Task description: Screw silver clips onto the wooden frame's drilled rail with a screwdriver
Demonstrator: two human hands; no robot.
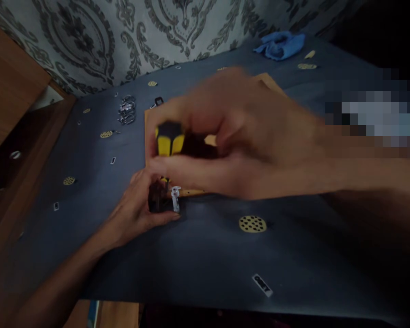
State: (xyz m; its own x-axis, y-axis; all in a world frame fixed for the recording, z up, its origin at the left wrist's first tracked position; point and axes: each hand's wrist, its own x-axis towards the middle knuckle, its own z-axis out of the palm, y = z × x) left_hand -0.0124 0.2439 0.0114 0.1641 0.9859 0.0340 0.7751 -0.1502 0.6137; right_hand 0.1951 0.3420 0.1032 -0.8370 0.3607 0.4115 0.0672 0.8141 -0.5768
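Observation:
My right hand (246, 141), somewhat blurred, is wrapped round a yellow-and-black screwdriver (171, 139). Its handle points up, with the lower end down by my left hand; the tip is hidden. Below it, my left hand (136, 207) grips a small shiny metal clamp (175, 199) between thumb and fingers. The clamp sits at the near edge of a light wooden board (190, 193), most of which my right hand covers. Whether the screwdriver tip touches the clamp I cannot tell.
Several shiny metal clamps (127, 110) lie in a pile at the left. A small dark piece (159, 101) is behind the board. A blue cloth (280, 44) lies at the back right. The dark patterned tablecloth (205, 255) meets a wooden cabinet (17, 82) at the left.

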